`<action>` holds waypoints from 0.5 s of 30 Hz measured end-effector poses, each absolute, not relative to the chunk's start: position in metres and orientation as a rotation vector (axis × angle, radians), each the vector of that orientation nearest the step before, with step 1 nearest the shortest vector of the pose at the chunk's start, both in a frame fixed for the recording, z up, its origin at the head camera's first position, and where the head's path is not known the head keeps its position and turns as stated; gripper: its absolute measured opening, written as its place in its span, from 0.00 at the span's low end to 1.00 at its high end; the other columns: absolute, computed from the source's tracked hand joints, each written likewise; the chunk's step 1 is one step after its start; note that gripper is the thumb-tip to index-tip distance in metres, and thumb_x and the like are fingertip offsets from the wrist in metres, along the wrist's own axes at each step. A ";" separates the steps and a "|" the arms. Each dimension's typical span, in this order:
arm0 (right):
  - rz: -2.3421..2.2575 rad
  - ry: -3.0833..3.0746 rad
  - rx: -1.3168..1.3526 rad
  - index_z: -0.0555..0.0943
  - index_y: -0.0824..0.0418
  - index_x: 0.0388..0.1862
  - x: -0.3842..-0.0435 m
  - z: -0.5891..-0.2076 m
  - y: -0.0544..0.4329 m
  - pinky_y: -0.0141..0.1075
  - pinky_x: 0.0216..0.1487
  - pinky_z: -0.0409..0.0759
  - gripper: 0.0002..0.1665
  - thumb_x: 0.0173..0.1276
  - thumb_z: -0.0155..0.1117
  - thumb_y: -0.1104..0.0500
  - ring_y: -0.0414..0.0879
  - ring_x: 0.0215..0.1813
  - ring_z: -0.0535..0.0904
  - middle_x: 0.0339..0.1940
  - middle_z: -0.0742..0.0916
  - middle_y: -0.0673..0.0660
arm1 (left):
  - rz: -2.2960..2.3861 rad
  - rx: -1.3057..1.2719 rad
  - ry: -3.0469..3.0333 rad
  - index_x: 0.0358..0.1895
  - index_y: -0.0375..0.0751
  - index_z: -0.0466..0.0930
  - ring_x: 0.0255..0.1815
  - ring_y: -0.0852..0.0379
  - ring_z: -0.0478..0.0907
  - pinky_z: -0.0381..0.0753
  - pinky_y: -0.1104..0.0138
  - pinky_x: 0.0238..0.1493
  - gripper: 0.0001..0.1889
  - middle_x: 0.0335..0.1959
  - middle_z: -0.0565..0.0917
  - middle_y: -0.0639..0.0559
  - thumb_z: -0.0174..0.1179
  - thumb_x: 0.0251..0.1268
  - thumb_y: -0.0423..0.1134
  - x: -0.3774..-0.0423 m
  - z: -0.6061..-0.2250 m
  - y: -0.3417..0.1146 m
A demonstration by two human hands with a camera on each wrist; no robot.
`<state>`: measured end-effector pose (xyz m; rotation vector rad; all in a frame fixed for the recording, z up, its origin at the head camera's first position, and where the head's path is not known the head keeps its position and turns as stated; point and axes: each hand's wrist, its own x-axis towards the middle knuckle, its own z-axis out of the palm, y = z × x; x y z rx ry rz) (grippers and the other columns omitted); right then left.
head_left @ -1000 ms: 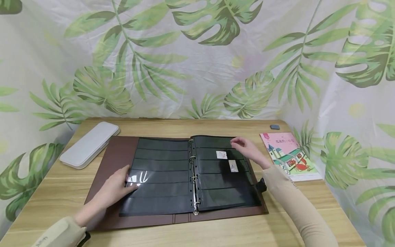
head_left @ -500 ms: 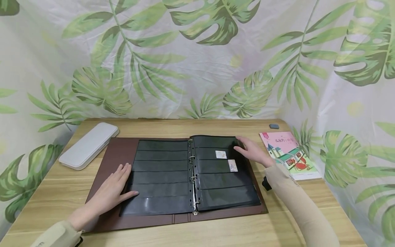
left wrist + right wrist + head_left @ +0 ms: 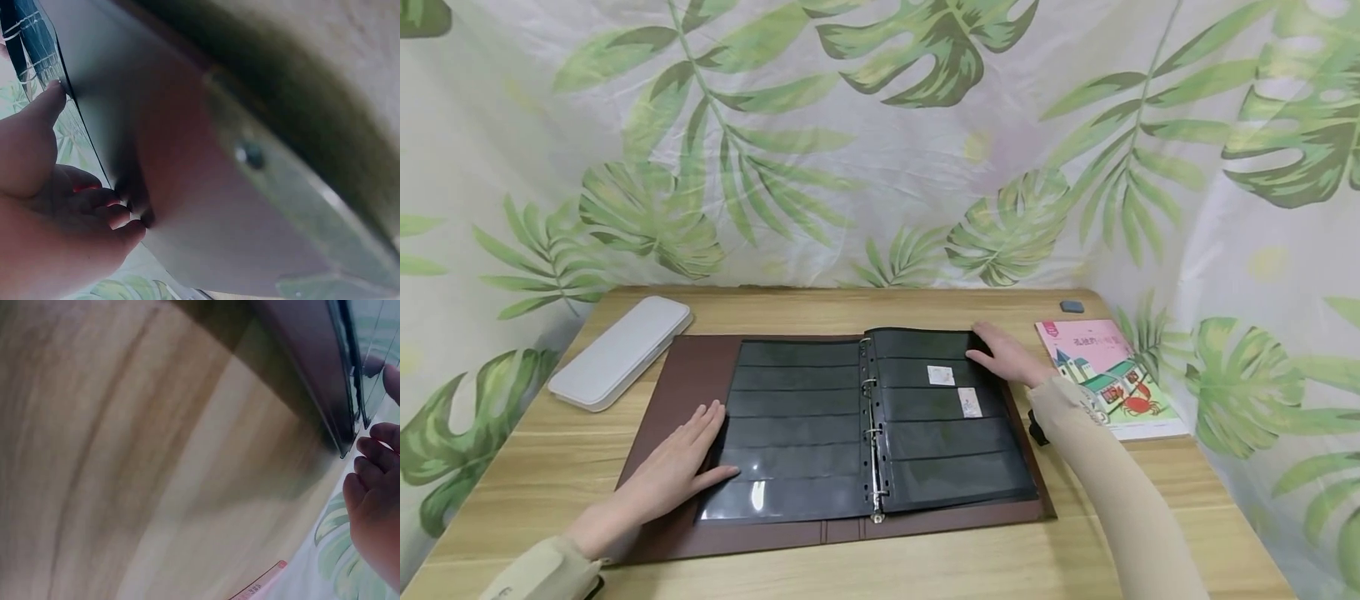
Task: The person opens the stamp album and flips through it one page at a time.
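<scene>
A brown ring binder [image 3: 692, 367] lies open on the table, with black pocket sheets on both sides of its metal rings [image 3: 875, 433]. Two small stamps, one pale stamp [image 3: 940, 375] and one pinkish stamp [image 3: 970, 402], show on the right sheet [image 3: 951, 479]. My left hand [image 3: 670, 471] rests with fingers extended on the left cover, its thumb over the edge of the left sheet [image 3: 797, 433]. At the upper right corner of the right sheet is my right hand [image 3: 1007, 358], fingers loosely extended. The right wrist view shows that hand [image 3: 378, 494] beside the binder's corner.
A white case [image 3: 621, 350] lies at the back left of the wooden table [image 3: 940, 554]. To the right are a pink picture book [image 3: 1112, 375] and, behind it, a small blue-grey block [image 3: 1072, 307]. A leaf-patterned cloth [image 3: 790, 167] hangs behind.
My left hand has flattened from the sheet's edge onto the cover. My right hand has moved slightly right, from above the sheet to its upper right corner. The stamps have stayed put.
</scene>
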<state>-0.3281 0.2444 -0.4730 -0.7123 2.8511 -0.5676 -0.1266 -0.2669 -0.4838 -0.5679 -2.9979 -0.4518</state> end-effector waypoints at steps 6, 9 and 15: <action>-0.521 2.832 -0.678 0.55 0.71 0.78 -0.334 -0.474 0.243 0.58 0.79 0.54 0.42 0.78 0.53 0.47 0.65 0.81 0.53 0.79 0.59 0.72 | -0.436 -0.579 -2.975 0.70 0.21 0.62 0.71 0.26 0.64 0.70 0.37 0.65 0.45 0.72 0.64 0.24 0.69 0.59 0.52 -0.127 -0.484 -0.267; -0.498 2.819 -0.674 0.57 0.70 0.78 -0.337 -0.474 0.242 0.57 0.79 0.54 0.42 0.77 0.53 0.45 0.64 0.81 0.52 0.80 0.59 0.71 | -0.432 -0.578 -2.977 0.70 0.21 0.63 0.71 0.26 0.64 0.70 0.37 0.65 0.45 0.72 0.64 0.24 0.69 0.59 0.52 -0.127 -0.484 -0.267; -0.461 2.805 -0.672 0.58 0.69 0.77 -0.335 -0.473 0.243 0.57 0.79 0.55 0.42 0.76 0.54 0.44 0.63 0.82 0.51 0.80 0.60 0.69 | -0.427 -0.575 -2.988 0.70 0.21 0.62 0.71 0.26 0.64 0.69 0.37 0.65 0.45 0.72 0.64 0.23 0.68 0.60 0.52 -0.126 -0.483 -0.266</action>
